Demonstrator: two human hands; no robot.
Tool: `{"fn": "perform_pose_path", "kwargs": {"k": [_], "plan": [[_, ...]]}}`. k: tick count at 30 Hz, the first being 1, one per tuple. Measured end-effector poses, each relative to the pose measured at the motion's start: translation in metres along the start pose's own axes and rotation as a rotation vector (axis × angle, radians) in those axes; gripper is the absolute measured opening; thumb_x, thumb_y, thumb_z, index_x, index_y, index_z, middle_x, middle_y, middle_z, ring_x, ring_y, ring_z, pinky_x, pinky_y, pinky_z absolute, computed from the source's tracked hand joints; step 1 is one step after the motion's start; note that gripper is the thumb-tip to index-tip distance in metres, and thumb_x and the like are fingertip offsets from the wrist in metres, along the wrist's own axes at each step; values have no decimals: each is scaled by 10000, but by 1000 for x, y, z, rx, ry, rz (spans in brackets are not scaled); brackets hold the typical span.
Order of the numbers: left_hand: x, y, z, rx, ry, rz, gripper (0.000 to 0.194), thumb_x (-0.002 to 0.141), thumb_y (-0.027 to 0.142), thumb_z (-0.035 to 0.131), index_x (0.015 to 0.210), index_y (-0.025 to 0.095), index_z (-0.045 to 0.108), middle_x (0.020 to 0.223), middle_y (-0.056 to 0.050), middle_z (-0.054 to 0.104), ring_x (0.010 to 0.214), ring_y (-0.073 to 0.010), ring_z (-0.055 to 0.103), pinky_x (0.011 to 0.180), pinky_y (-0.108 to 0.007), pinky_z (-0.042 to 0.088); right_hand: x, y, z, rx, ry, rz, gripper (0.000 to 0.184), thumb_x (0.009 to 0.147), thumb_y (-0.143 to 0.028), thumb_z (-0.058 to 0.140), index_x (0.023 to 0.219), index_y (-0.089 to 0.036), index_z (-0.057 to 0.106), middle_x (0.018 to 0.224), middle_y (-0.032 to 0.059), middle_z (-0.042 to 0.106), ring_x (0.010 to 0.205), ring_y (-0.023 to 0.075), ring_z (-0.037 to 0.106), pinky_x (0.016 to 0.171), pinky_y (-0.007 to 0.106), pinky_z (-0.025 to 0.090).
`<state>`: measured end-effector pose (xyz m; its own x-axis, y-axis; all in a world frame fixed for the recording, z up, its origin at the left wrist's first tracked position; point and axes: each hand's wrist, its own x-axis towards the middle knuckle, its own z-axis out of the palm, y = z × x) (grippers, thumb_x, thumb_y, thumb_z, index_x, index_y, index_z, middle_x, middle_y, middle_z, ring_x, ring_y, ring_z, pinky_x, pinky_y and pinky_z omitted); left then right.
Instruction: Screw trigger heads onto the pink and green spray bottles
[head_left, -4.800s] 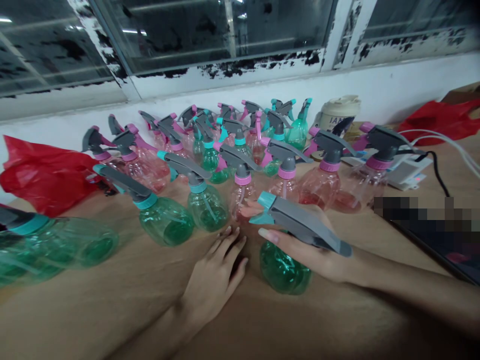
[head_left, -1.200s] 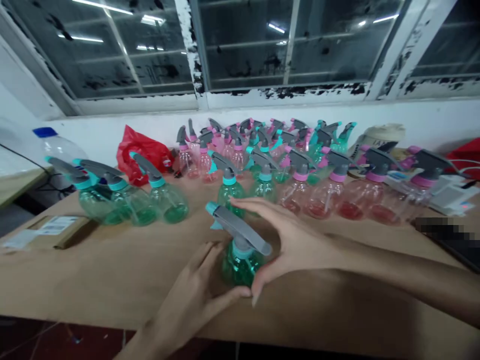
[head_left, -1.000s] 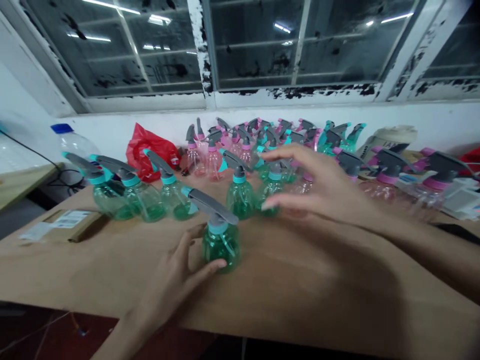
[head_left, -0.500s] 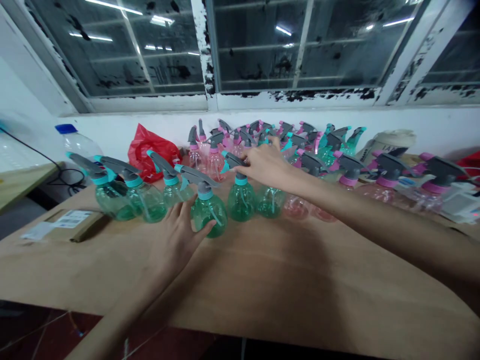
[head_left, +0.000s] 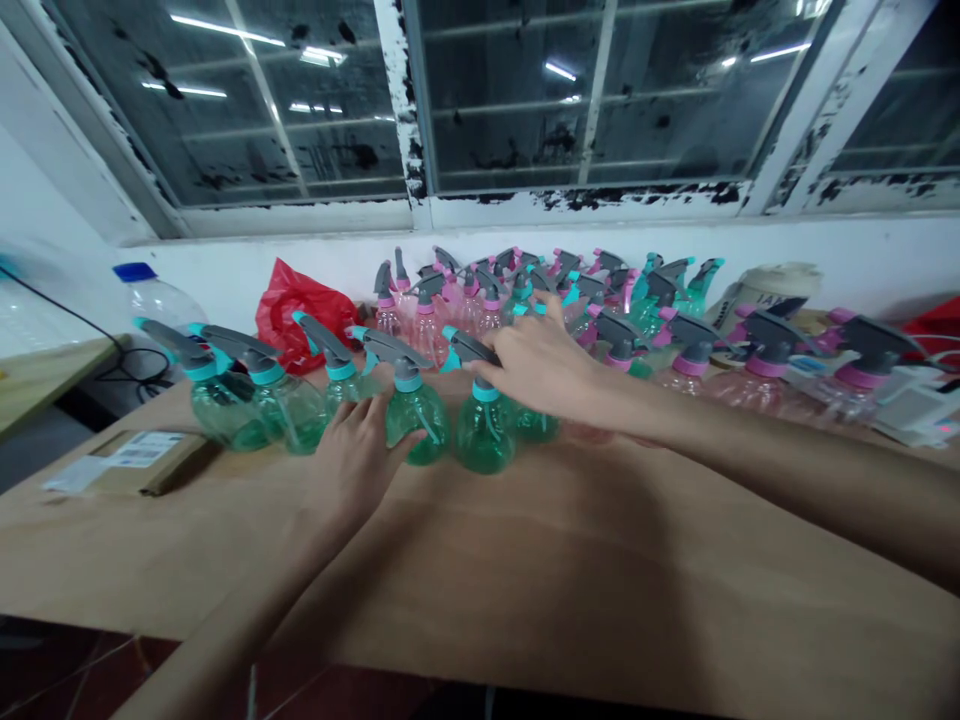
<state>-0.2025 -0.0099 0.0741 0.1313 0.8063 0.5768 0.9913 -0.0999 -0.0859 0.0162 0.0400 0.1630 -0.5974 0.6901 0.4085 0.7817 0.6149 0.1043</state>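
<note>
My left hand curves round the left side of a green spray bottle with a turquoise collar and grey trigger head. Its thumb lies across the front of that bottle; the other fingertips are partly hidden. Just to the right, my right hand grips the grey head of another green spray bottle, which stands on the table. Behind my right wrist a further green bottle is partly covered. More green spray bottles stand left of my left hand, with liquid low inside.
Pink spray bottles line up on the right, and several pink and green ones crowd the back by the wall. A red plastic bag, a cardboard parcel and a blue-capped bottle are at left. A white tub stands back right.
My left hand has brought its green bottle from the front into the row. My right hand left that bottle, reached over to another green one and drew it slightly nearer.
</note>
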Motion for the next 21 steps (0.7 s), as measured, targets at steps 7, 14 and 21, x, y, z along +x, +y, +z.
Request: {"fn": "perform_pose_path", "kwargs": {"k": [7,14,21], "plan": [[14,-3,0,19,-76,-15,381,875,399,535,1174,165,504,832,-99,668,878,-336,613,701,-417,474,-50,1,-27,-57,-5,-70,346,908,-367,380,771,-172,631,600,50,629,664,229,604,931,504,257],[18,-2,3,6,-91,-14,403,885,390,530,1209,154,485,839,-92,650,872,-317,611,737,-419,472,-92,17,-41,-71,-69,-76,371,910,-409,370,698,-195,586,620,34,595,707,228,605,985,494,193],[-9,8,1,-65,101,-82,535,897,408,510,1357,203,330,1243,-135,451,1105,-332,493,914,-454,412,-101,24,-39,-41,-72,-49,360,922,-404,361,817,-164,608,702,51,631,779,239,617,979,455,214]]}}
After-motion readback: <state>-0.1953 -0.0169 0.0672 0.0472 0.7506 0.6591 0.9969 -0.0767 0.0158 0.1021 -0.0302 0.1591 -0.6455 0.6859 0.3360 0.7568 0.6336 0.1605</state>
